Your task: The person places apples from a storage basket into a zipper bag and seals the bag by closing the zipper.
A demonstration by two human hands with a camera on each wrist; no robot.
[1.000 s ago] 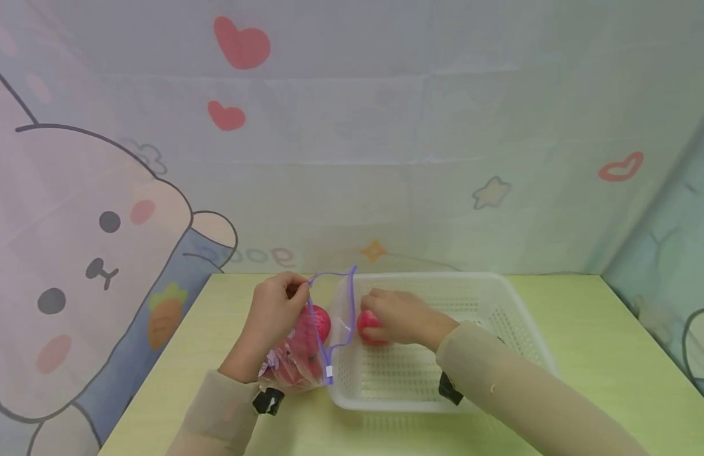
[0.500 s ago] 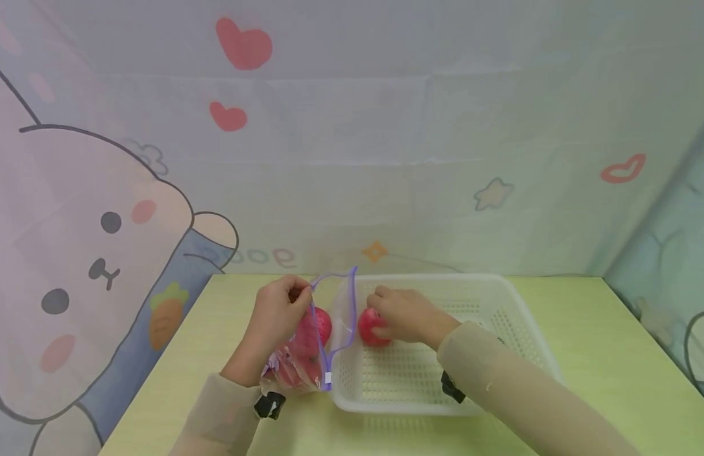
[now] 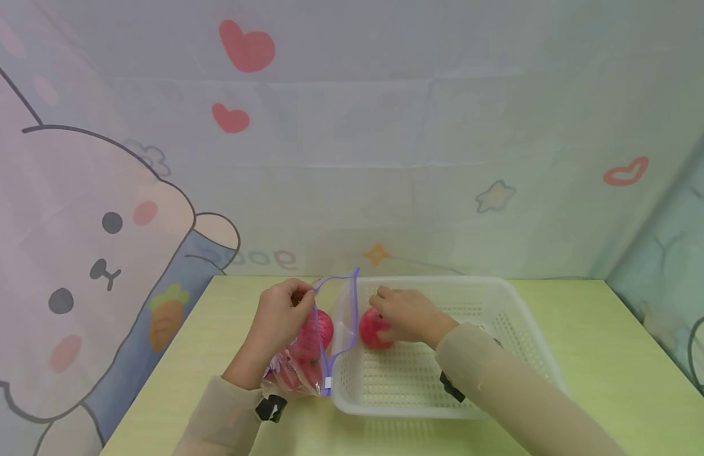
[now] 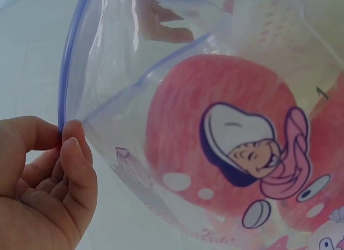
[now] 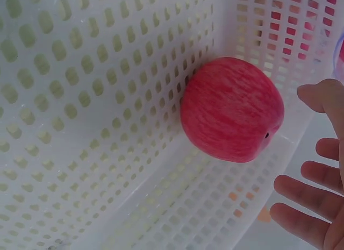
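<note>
A clear zip bag with a purple seal and cartoon print stands open on the table, against the left side of a white perforated basket. Red apples sit inside the bag; one is large in the left wrist view. My left hand pinches the bag's near rim between thumb and fingers. Another red apple lies in the basket's left corner. My right hand hovers over it with its fingers spread and straight, just off the fruit.
The basket's floor right of the apple holds nothing else. The yellow-green table is backed by a cartoon-printed curtain close behind and at both sides.
My right hand's fingers have eased off the apple in the basket, so more of the fruit shows. My left hand keeps its pinch on the bag's rim.
</note>
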